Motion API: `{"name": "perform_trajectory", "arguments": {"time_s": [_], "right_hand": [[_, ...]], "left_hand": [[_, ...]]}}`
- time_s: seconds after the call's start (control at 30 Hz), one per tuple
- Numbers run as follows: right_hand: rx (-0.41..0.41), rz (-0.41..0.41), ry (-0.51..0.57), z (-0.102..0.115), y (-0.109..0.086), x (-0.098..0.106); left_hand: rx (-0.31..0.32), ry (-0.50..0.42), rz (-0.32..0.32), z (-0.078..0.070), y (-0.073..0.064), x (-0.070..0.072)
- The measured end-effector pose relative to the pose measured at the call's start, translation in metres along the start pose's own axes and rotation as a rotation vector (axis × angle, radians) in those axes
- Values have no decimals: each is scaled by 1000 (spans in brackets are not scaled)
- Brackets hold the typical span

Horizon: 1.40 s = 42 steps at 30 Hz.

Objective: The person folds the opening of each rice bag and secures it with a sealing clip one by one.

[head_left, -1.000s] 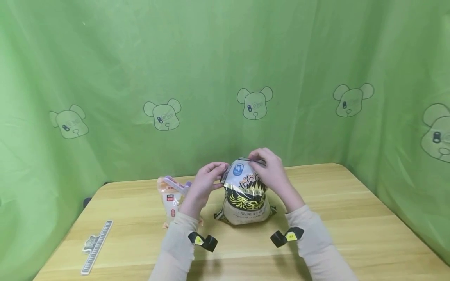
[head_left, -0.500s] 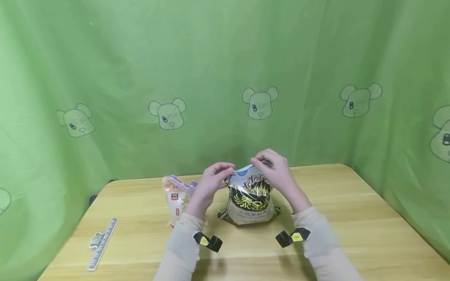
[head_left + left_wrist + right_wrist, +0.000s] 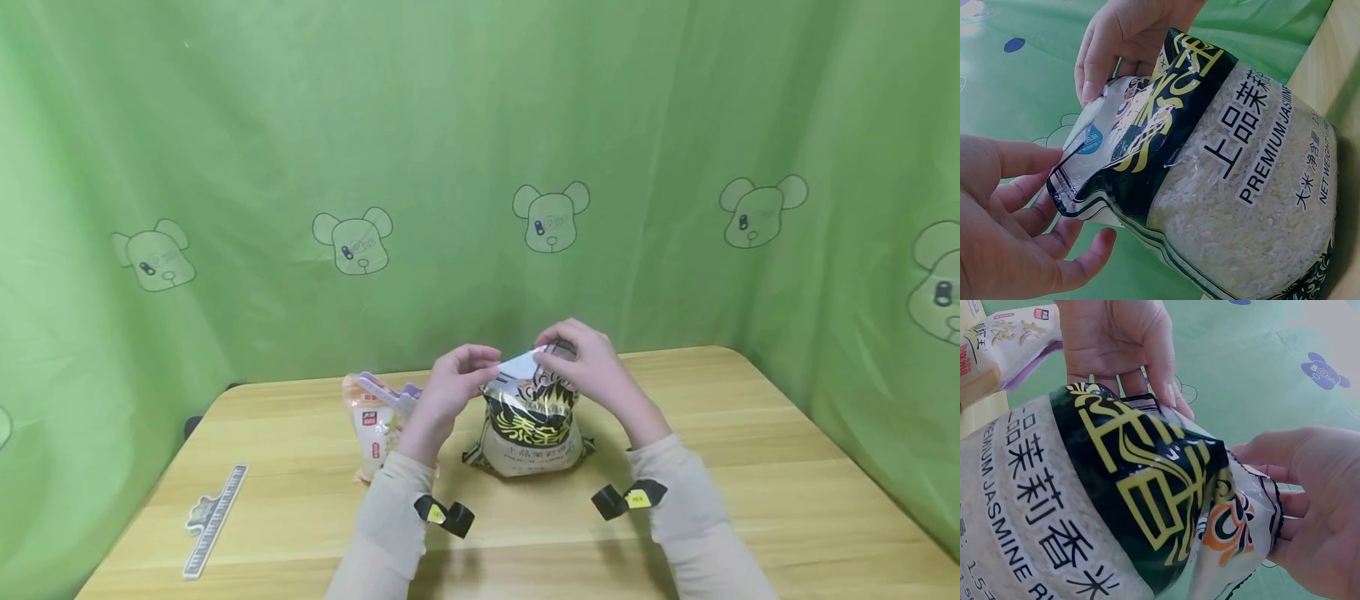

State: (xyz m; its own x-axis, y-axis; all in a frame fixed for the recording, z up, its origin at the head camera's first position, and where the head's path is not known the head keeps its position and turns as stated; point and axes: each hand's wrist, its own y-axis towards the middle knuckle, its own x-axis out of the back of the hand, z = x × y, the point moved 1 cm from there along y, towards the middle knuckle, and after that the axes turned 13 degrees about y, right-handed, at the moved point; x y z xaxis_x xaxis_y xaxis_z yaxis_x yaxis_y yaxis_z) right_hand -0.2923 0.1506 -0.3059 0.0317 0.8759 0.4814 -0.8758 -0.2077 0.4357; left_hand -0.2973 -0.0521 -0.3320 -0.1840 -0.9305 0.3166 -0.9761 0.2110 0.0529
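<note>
A bag of jasmine rice (image 3: 531, 454) stands on the table, its front printed black and gold and the rice showing through its clear lower part. Its top is bent over and creased between the two hands. My left hand (image 3: 448, 390) pinches the bag's upper left corner between thumb and fingers, the little finger held away in the left wrist view. At the upper right edge, my right hand (image 3: 588, 367) grips the film, thumb in front and fingers behind, as the right wrist view shows.
Left of the rice, partly behind the left forearm, stands a smaller white and orange bag (image 3: 369, 429) with a purple sealing clip (image 3: 381, 392) across its top. A clear ruler-like clip (image 3: 215, 522) lies on the table's (image 3: 750, 500) left side. A green curtain (image 3: 450, 125) surrounds the table.
The bag's top, upright a second ago with its blue logo showing, has bent over and the logo is out of the head view. Both hands have kept their grip and shifted slightly.
</note>
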Motion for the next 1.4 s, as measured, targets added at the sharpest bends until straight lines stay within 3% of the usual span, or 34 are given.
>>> {"name": "perform_trajectory", "arguments": {"time_s": [0.2,0.5,0.73,1.03,1.4], "right_hand": [[0,-9,-51,-3,-2,1],[55,-24,-66,0,-2,-4],[90,-34,-50,2,-2,-7],[118,-22,-55,3,-2,-11],[177,4,-66,5,-1,-14]], "left_hand": [[-58,45,-37,0,-1,-6],[-74,102,-85,0,-1,-10],[-148,161,-128,0,-2,-16],[-304,462,-261,-7,-8,-24],[-338,529,-289,-6,-8,-31]]}}
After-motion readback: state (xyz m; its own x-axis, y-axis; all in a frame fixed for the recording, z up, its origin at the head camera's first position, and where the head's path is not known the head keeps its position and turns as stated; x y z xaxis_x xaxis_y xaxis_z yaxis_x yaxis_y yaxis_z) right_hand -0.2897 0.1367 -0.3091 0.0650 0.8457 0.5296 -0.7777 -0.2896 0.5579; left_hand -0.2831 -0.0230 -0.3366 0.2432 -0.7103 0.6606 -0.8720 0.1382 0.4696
